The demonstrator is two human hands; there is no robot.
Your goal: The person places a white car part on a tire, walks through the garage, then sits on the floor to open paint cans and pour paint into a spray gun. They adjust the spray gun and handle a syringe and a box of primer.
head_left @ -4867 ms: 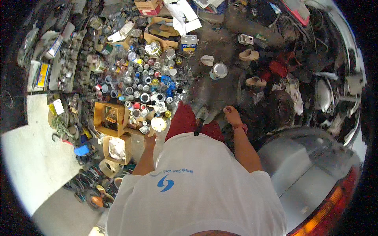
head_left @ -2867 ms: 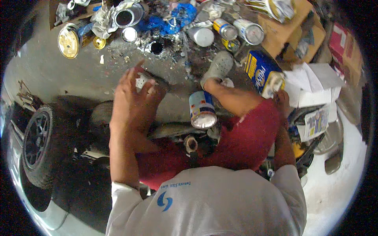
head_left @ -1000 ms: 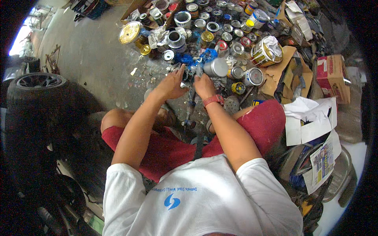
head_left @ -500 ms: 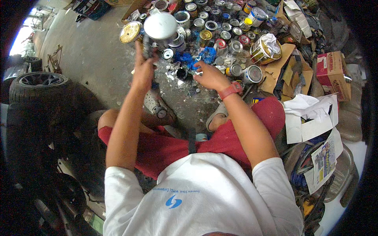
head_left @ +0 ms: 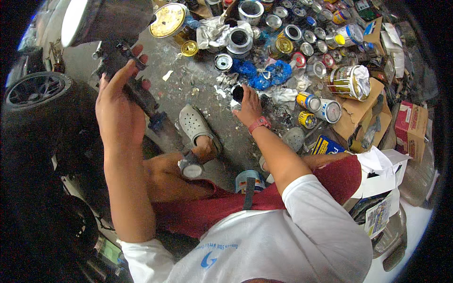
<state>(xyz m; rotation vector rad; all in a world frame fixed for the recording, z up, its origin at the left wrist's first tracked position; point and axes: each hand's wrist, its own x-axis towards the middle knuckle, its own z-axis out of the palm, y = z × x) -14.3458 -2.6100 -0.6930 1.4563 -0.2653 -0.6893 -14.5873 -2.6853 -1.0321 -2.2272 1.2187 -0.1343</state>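
My left hand [head_left: 120, 94] is raised at the left, closed around a dark paint spray gun [head_left: 148, 104]. The gun's large cup [head_left: 118, 21], dark-sided with a white top, reaches the upper edge of the picture. Below its handle hangs a round gauge [head_left: 192, 169], near my knee. My right hand [head_left: 248, 107] reaches down to a small open can [head_left: 237, 93] with a black inside, fingers curled at its right side. Just beyond lies a crumpled blue rag [head_left: 271, 75], with a small open tin [head_left: 223, 62] to its left.
Many paint cans crowd the floor ahead, including a large can with a yellowish lid [head_left: 167, 21] and a grey open can [head_left: 239, 41]. Flattened cardboard [head_left: 361, 111] and a white box [head_left: 384, 172] lie right. A car wheel [head_left: 40, 92] stands left.
My left hand has swung left and nearer with the spray gun, which now looks larger. My right hand has come down onto the small black-lined can. The view has shifted too.
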